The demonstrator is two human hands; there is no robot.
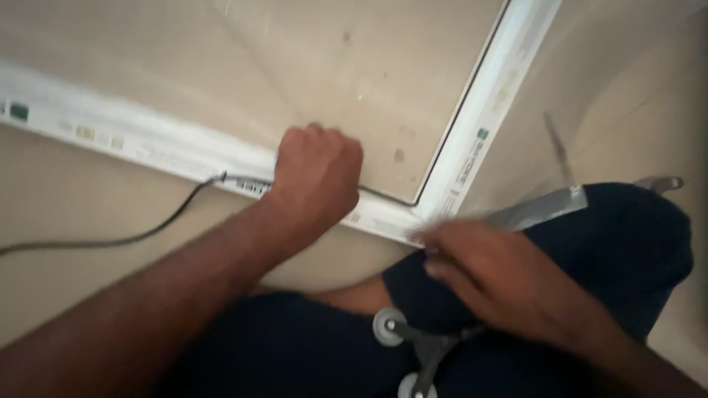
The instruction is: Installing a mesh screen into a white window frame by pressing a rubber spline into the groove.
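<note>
- White plastic makes up the window frame (184, 147) that we are working on; it lies flat on the beige floor (88, 214), two of its bars meeting at a corner near our knees.
- Our left hand (317, 177) is closed into a fist on the lower bar, its grip tight on the black gasket cord (133, 236) where the cord meets the frame.
- From the fist to the corner and up the right bar (479, 125), a thin dark line already sits along the inner edge, so we judge that stretch seated.
- Left of the fist the cord trails loose across the floor, so we judge the rest of the lower bar undone.
- Our right hand (487, 273) is blurred just by the corner; we cannot tell whether its grip is wide or closed, or on what.
- Beside it lies a shiny metal blade (538, 210), perhaps a scraper.
- Under our legs shows a black wheeled base (424, 346) with pale casters.
</note>
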